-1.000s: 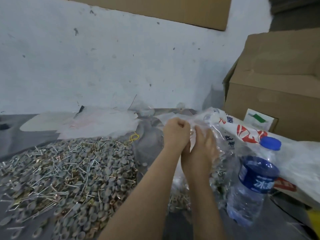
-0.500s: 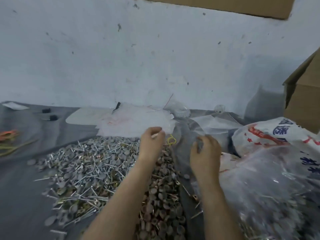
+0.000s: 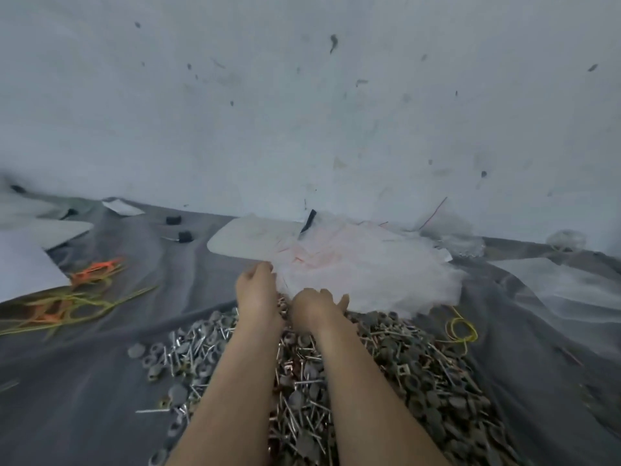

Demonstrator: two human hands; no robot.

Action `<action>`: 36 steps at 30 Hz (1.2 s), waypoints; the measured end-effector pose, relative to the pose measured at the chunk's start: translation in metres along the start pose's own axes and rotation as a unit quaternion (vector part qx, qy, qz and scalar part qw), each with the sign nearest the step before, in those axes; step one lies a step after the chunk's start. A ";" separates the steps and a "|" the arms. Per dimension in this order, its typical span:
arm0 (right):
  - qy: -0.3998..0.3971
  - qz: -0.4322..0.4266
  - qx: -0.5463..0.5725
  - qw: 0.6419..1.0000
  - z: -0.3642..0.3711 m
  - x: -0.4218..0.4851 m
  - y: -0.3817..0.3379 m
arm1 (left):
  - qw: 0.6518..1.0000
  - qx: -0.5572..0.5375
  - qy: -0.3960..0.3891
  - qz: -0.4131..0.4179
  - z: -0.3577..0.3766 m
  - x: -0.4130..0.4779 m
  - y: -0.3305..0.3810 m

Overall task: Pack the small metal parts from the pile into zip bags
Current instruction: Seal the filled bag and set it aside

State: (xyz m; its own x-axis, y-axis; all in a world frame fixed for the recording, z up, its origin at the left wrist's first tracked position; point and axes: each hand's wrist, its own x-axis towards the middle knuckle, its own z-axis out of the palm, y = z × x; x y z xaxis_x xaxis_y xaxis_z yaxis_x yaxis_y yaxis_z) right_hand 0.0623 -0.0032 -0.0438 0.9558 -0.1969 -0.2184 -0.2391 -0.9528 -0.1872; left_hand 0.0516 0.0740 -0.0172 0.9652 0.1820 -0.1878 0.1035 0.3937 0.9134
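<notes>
Pile of small metal parts (image 3: 403, 368) (silver nails, grey round caps, some copper-coloured bits) lies on crumpled grey cloth (image 3: 100, 381), near edge centre, spreading twd near-right corner. Stack of translucent white zip bags (image 3: 363, 267) w/ faint red lines sits just behind the pile, twd far edge by stained white wall (image 3: 302, 95). Both forearms run over the pile. Left hand (image 3: 257, 290) is at stack's near-left corner, fingers bent fwd, tips touching bag edge; can't tell if it pinches. Right hand (image 3: 317, 309) is just beside it at stack's near edge, fingers curled down, thumb out to the right; grip hidden, can't tell. Frame is blurry. Left edge of cloth: tangle of orange & yellow-green ties (image 3: 84, 290), white sheets (image 3: 23, 264). Yellow wire loop (image 3: 462, 327) just right of pile. Small black blocks (image 3: 183, 236) near far edge, left of white rounded board (image 3: 248, 243).
</notes>
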 end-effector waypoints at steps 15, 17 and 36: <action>0.393 -0.210 0.291 0.847 -0.011 -0.152 0.020 | 0.980 0.015 -0.198 0.022 -0.038 -0.101 0.026; 0.396 -0.238 0.229 0.857 0.004 -0.187 0.031 | 0.978 0.051 -0.190 0.070 -0.048 -0.131 0.020; 0.329 -0.134 0.452 0.818 0.103 -0.262 0.045 | 0.828 0.377 -0.089 0.406 -0.131 -0.216 -0.079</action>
State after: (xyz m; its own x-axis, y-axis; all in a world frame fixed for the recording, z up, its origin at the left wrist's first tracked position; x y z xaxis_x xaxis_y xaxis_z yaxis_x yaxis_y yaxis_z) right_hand -0.2162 0.0288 -0.0938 0.8092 -0.3733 0.4537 0.2497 -0.4805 -0.8407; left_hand -0.1961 0.1218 -0.0958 0.8036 -0.0509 0.5930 -0.5405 -0.4795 0.6914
